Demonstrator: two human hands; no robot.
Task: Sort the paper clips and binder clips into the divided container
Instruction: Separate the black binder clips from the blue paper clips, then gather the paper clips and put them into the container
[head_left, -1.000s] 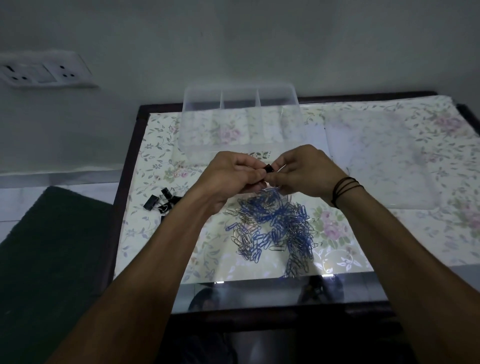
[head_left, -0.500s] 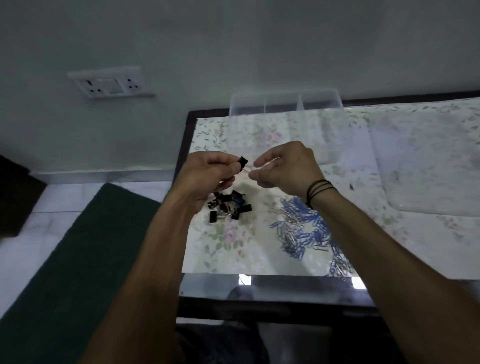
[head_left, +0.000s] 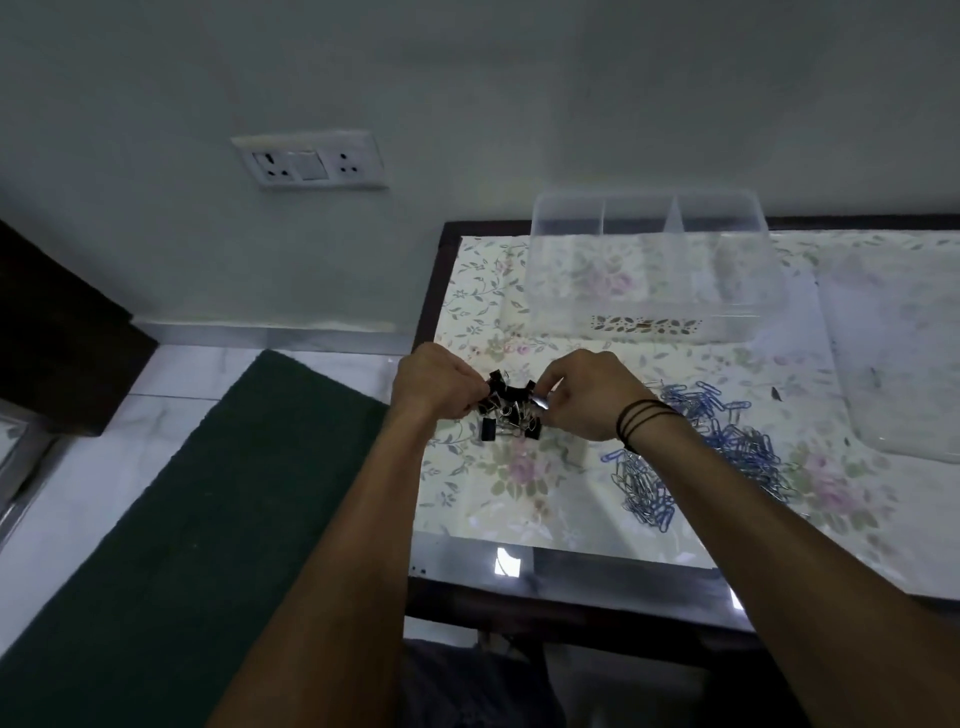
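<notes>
A small heap of black binder clips (head_left: 511, 413) lies near the table's left edge. My left hand (head_left: 434, 382) and my right hand (head_left: 587, 392) close in on the heap from either side, fingers curled onto the clips. A pile of blue and silver paper clips (head_left: 727, 447) spreads to the right, partly hidden under my right forearm. The clear divided container (head_left: 652, 270) stands at the back of the table; its compartments look empty.
A floral cloth (head_left: 519, 483) covers the dark-framed glass table. A clear lid (head_left: 904, 364) lies flat at the right. A green mat (head_left: 197, 519) covers the floor to the left, and a wall socket (head_left: 311, 160) sits above it.
Both hands dropped from mid-air, where they pulled a binder clip from a paper clip, down onto the binder clip heap. The view swung left, shifting the table rightward.
</notes>
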